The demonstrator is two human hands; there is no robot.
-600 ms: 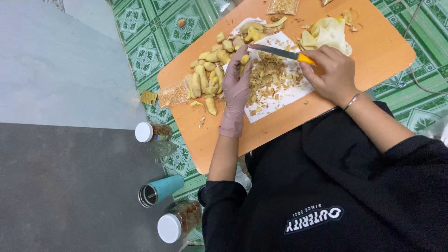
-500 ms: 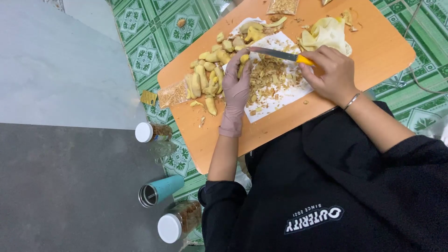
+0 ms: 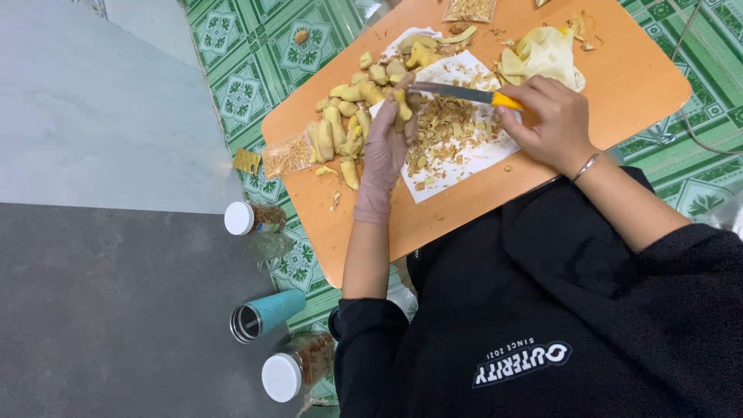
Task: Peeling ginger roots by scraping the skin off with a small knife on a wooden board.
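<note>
Your gloved left hand (image 3: pixel 385 151) clamps its fingers on a ginger piece (image 3: pixel 401 105) over the white paper (image 3: pixel 464 151) mid-board, catching peelings. Your right hand (image 3: pixel 551 124) grips the yellow-handled knife (image 3: pixel 464 94), blade at the piece.

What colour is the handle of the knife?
Yellow. The knife handle shows in the right hand, clearest in the head view.

Single head view, steep downward, fairly near; orange board (image 3: pixel 433 209) upper centre, floor left.
</note>
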